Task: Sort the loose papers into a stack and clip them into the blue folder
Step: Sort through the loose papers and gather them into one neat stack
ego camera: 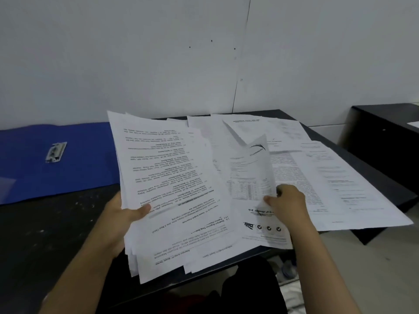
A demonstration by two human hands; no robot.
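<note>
The left hand [118,219] grips a thick stack of papers [172,191] at its left edge, thumb pressed flat across the top sheet, the other fingers tucked out of sight underneath. The stack sits tilted, its printed text upside down to the camera, its near edges ragged and fanned out over the front of the dark table [45,234].

Over on the right, the right hand [286,206] pinches a single sheet [251,175] by its lower corner, thumb and fingers closed on the paper. That sheet stands lifted and curled, a dark swoosh logo near its top and a table of figures lower down. Beneath the wrist lies another page [263,230] with a row of round badges printed on it.

More loose papers [328,177] lie spread across the right half of the table, overlapping one another, the outermost one hanging past the table's right edge.

The blue folder [68,162] lies open and flat at the far left of the table, up against the wall [136,53], its metal clip [56,152] bare, no paper under it. The stack's far corner overlaps the folder's right edge.
</note>
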